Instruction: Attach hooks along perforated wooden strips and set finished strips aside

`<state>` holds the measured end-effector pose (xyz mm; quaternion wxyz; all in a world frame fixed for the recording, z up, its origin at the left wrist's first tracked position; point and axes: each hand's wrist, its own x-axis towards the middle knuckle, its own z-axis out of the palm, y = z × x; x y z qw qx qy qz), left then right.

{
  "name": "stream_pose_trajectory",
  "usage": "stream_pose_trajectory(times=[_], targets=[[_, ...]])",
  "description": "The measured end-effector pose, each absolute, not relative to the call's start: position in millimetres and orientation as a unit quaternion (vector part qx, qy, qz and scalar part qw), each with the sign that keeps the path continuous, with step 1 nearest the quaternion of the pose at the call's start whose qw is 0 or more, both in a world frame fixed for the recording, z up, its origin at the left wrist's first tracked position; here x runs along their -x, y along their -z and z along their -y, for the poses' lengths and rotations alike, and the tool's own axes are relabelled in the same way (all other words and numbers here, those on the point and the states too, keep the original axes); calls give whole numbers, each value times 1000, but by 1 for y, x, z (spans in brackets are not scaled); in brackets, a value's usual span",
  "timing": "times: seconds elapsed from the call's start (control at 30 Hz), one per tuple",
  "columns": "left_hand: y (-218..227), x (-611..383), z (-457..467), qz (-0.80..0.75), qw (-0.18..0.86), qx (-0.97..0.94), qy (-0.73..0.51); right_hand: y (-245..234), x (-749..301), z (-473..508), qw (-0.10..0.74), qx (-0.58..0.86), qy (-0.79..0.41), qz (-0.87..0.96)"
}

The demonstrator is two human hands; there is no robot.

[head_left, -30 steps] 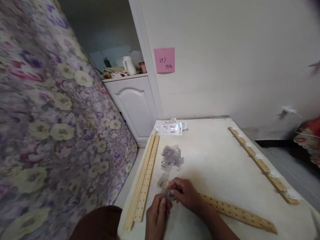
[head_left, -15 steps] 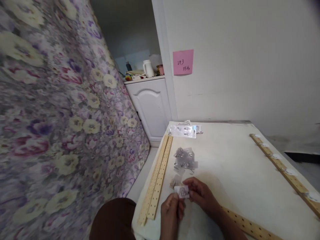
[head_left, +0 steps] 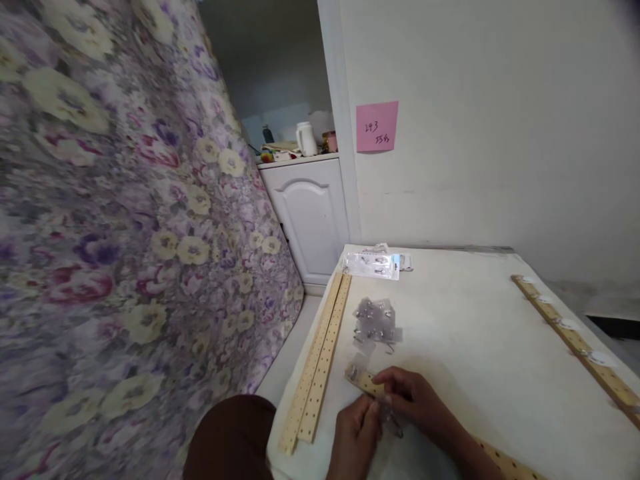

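Note:
Both hands meet at the near edge of a white table [head_left: 465,333]. My left hand [head_left: 356,437] and my right hand [head_left: 416,403] pinch a small clear adhesive hook [head_left: 390,419] between their fingertips, just above a perforated wooden strip [head_left: 363,381] that runs under my right wrist. A pile of clear hook pieces with metal hooks [head_left: 376,323] lies a little beyond the hands. One more clear piece [head_left: 356,368] rests at the strip's far end.
Two perforated wooden strips [head_left: 320,360] lie side by side along the table's left edge. Another strip with white round pads [head_left: 575,337] lies at the right. A hook package [head_left: 374,264] sits at the far edge. A floral mattress [head_left: 125,233] leans at the left; a white cabinet [head_left: 310,213] stands behind.
The view swung left and steadied. My hands lowered the small clear hook piece from in front of me down to the wooden strip.

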<state>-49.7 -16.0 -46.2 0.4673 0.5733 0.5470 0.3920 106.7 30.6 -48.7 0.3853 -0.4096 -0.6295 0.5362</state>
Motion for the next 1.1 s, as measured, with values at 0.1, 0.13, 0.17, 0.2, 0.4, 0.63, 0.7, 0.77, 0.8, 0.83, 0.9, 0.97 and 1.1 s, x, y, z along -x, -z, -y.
stream_pose_trajectory(times=[0.1, 0.13, 0.17, 0.2, 0.4, 0.63, 0.7, 0.77, 0.8, 0.83, 0.9, 0.97, 1.1], targets=[[49, 49, 15, -563, 437, -571, -407, 44, -107, -27, 363, 407, -524, 654], [50, 49, 15, -567, 430, -568, -414, 43, -107, -27, 358, 410, -518, 660], [51, 49, 15, -567, 426, -565, -421, 42, -107, -26, 355, 413, -515, 661], [52, 50, 15, -567, 424, -562, -428, 43, -106, -26, 356, 418, -517, 657], [58, 52, 20, -584, 411, -538, -448, 55, -107, -35, 423, 535, -424, 596], [67, 50, 31, -540, 276, -628, -488, 66, -112, -42, 384, 549, -432, 604], [68, 51, 32, -531, 267, -641, -486, 67, -113, -42, 380, 547, -442, 601], [67, 52, 34, -530, 265, -652, -473, 68, -115, -42, 381, 547, -444, 598], [66, 53, 34, -527, 266, -662, -462, 68, -116, -42, 382, 549, -443, 597], [65, 54, 35, -523, 266, -674, -449, 67, -117, -41, 383, 551, -442, 595], [64, 56, 36, -514, 262, -699, -423, 66, -117, -41, 384, 557, -442, 589], [64, 57, 36, -507, 253, -719, -403, 64, -116, -41, 383, 562, -445, 583], [70, 57, 36, -495, 231, -741, -390, 63, -112, -43, 373, 569, -445, 582]])
